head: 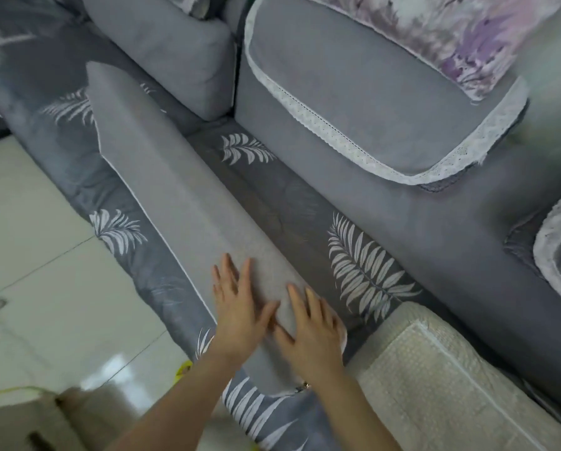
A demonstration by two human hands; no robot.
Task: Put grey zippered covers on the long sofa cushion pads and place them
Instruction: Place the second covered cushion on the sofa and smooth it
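A long cushion pad in a plain grey zippered cover [175,177] lies diagonally along the sofa seat, from the upper left down to its near end at the bottom centre. A small metal zipper pull [301,386] shows at that near end. My left hand [236,307] and my right hand [311,333] both rest flat on the cover's near end, fingers straight and spread, side by side. A bare cream quilted pad [435,379] lies on the seat to the right of my hands.
The seat [305,196] has a dark grey cloth with white leaf prints. Grey back cushions [354,102] with lace-edged covers stand behind. White glossy floor tiles [44,255] lie on the left. A beige thing [28,421] sits at the bottom left.
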